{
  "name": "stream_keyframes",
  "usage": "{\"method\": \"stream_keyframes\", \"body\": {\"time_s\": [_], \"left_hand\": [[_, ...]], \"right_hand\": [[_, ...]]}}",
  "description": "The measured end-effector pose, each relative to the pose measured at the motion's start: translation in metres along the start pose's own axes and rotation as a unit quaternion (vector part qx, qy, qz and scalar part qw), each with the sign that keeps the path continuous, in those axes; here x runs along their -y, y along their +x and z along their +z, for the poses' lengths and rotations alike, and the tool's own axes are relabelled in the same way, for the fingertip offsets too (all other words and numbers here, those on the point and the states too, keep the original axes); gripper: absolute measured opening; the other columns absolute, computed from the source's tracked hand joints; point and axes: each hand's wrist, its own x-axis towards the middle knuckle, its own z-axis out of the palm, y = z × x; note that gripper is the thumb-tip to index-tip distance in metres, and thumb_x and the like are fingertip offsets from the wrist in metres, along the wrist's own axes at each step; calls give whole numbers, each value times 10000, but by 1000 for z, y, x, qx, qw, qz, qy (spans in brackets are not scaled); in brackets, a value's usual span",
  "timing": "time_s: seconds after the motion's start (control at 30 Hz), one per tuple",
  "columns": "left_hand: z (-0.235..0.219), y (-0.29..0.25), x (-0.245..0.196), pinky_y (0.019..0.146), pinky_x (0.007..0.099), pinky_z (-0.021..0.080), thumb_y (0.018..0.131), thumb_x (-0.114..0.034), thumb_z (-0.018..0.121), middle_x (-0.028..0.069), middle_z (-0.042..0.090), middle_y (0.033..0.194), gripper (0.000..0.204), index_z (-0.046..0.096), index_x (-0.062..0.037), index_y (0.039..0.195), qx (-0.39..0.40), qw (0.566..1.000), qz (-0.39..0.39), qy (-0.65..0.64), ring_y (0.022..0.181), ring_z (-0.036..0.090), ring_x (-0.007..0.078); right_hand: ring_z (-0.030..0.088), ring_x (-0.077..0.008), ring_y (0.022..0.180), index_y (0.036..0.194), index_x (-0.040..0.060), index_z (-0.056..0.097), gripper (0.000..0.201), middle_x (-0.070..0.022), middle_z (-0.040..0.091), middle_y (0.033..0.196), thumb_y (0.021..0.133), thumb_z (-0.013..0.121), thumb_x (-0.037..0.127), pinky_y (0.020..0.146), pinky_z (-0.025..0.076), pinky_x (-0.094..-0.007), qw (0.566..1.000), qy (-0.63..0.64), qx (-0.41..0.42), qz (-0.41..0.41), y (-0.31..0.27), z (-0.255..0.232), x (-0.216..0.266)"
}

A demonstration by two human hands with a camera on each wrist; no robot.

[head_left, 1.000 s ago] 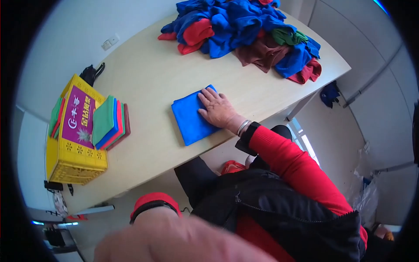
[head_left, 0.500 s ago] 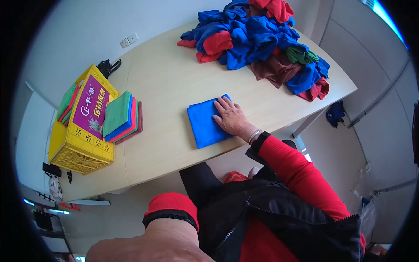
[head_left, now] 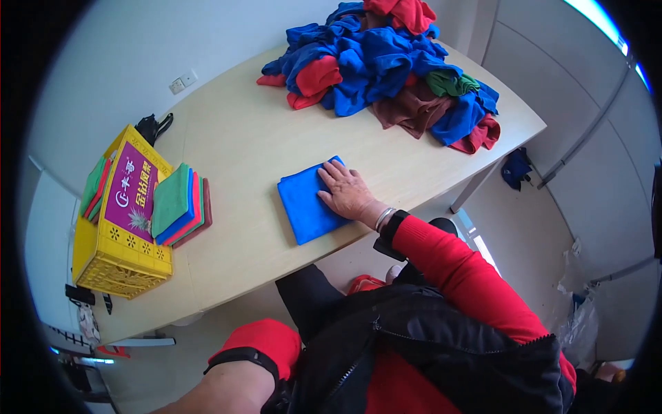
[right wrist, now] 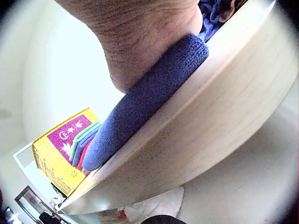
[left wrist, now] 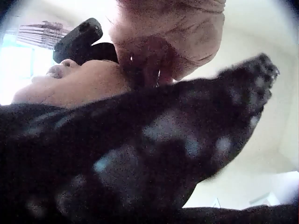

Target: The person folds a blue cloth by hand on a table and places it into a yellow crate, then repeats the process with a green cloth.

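Observation:
A folded blue cloth [head_left: 312,201] lies near the front edge of the table. My right hand [head_left: 348,193] rests flat on its right part, fingers spread and pointing away from me. In the right wrist view the heel of that hand presses on the cloth's thick folded edge [right wrist: 145,102]. My left hand [left wrist: 173,37] is raised close to the person's face, above a dark garment [left wrist: 140,154]. Its fingertips are in shadow, and I cannot tell whether they hold anything. Only the left forearm [head_left: 238,383] appears in the head view.
A heap of crumpled blue, red, brown and green cloths [head_left: 372,69] covers the table's far side. At the left, a yellow crate [head_left: 124,262] stands with a stack of folded cloths [head_left: 176,203] leaning on its purple label. A black item [head_left: 152,130] lies behind it.
The left hand has moved from the bottom of the head view down and left out of it, leaving only the forearm. The right hand stays on the blue cloth; the head camera shifts slightly.

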Motion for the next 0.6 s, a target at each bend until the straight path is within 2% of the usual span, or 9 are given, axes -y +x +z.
{"method": "stream_keyframes", "body": {"time_s": [0.03, 0.33, 0.43, 0.47, 0.53, 0.6], "left_hand": [[0, 0, -1, 1188, 430, 379, 899, 60, 492, 169, 696, 974, 270, 741, -7, 820, 47, 999, 11, 8, 1063, 648, 307], [-9, -16, 2, 1204, 374, 339, 1022, -67, 388, 56, 675, 985, 294, 676, -86, 964, 142, 990, 8, 10, 1035, 636, 173], [-33, -11, 13, 830, 365, 552, 966, -128, 511, 89, 708, 956, 241, 732, -80, 881, 190, 980, -63, -17, 882, 692, 211], [-45, -16, 10, 830, 365, 552, 966, -128, 511, 89, 708, 956, 241, 732, -80, 881, 199, 977, -65, -34, 882, 692, 211], [-83, -41, -17, 883, 368, 528, 982, -132, 539, 105, 701, 1018, 191, 704, -36, 967, 228, 942, -243, 36, 940, 681, 240], [-118, -67, -22, 935, 372, 505, 998, -136, 567, 121, 693, 1079, 189, 675, 8, 1054, 266, 870, -402, 109, 998, 669, 269]], "right_hand": [[299, -329, 1481, 1502, 67, 408, 632, -152, 374, 1571, 1003, 465, 451, 1165, 299, -485, 1000, 2, -1, -3, 1, 0, 0], [298, -329, 1481, 1501, 74, 410, 628, -155, 364, 1576, 990, 482, 431, 1160, 304, -487, 1000, 18, -8, -8, 1, -2, -1], [297, -327, 1482, 1501, 78, 410, 632, -155, 362, 1578, 982, 494, 429, 1157, 306, -494, 999, 41, 2, 6, -1, -6, 2], [297, -326, 1482, 1501, 80, 410, 634, -154, 361, 1578, 978, 499, 427, 1155, 307, -498, 999, 51, 6, 10, -1, -5, 0], [312, -315, 1472, 1470, 51, 434, 629, -157, 383, 1562, 975, 494, 434, 1131, 323, -494, 998, 58, -6, 9, -2, -3, -1], [294, -319, 1484, 1481, 78, 432, 624, -156, 370, 1573, 970, 515, 426, 1152, 304, -497, 997, 80, 7, 12, -4, -7, -2]]}}
